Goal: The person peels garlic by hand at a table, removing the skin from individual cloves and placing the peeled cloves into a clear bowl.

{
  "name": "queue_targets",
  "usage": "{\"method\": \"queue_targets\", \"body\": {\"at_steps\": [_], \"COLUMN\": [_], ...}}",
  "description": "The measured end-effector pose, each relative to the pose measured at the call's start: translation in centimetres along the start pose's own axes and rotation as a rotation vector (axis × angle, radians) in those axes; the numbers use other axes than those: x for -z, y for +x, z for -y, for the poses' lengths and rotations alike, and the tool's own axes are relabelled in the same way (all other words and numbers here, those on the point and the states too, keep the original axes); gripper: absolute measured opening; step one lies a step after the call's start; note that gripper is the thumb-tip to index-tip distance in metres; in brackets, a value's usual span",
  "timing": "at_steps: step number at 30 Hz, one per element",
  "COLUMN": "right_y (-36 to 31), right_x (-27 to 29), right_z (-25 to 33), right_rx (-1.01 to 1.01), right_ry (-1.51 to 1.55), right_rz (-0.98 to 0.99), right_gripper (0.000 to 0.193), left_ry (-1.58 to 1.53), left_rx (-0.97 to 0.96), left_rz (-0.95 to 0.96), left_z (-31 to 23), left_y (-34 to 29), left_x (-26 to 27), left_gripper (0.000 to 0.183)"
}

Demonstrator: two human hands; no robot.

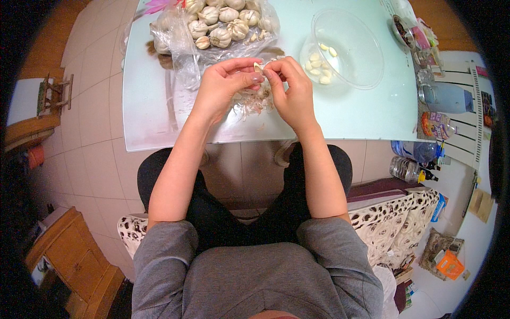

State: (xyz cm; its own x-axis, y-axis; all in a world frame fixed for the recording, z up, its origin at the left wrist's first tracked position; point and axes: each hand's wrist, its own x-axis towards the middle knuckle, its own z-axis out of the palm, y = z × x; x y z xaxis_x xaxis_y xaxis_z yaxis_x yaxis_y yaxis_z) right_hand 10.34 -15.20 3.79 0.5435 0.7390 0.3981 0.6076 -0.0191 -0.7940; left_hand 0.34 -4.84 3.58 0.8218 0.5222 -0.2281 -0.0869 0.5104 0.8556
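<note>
Between the fingertips of both hands, above the near part of the table, is a small garlic clove [258,68], part of its skin still brownish. My left hand [226,85] pinches it from the left, thumb against its lower side. From the right, my right hand [290,87] grips its edge with thumb and forefinger. Papery garlic skins [254,103] lie on the table under my hands. Just beyond them sits a clear plastic bag [183,58] full of whole garlic bulbs [220,37]. Right of my right hand, a clear plastic bowl [366,69] holds several peeled cloves [317,64].
The glass-topped table [149,119] ends just short of my lap. Along its right side stand a small dish of dark bits [402,31], a blue-tinted jug [449,98] and plastic bottles [417,151]. A spotted, patterned cover [390,220] lies over a seat at my right.
</note>
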Motion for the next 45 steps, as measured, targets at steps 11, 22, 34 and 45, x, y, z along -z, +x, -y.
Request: {"method": "queue_targets", "body": {"at_steps": [11,22,34,45], "right_y": [0.1,-0.1,0.0,0.1], "right_x": [0.0,0.5,0.0,0.2], "right_z": [-0.5,-0.4,0.3,0.2], "right_rx": [-0.115,-0.201,-0.179,-0.139], "right_ry": [-0.011,-0.068,0.067,0.022], "right_rz": [-0.153,-0.184,-0.057,-0.058], "right_gripper": [0.004,0.007,0.01,0.006], "left_ry": [0.205,0.259,0.461,0.452], "left_rx": [0.036,0.023,-0.147,-0.152], "left_rz": [0.097,0.004,-0.084,-0.107], "left_z": [-0.5,-0.3,0.0,0.2], "left_y": [-0.1,-0.1,-0.2,-0.2], "left_x": [0.2,0.4,-0.4,-0.7], "left_gripper": [0.026,0.021,0.021,0.016]}}
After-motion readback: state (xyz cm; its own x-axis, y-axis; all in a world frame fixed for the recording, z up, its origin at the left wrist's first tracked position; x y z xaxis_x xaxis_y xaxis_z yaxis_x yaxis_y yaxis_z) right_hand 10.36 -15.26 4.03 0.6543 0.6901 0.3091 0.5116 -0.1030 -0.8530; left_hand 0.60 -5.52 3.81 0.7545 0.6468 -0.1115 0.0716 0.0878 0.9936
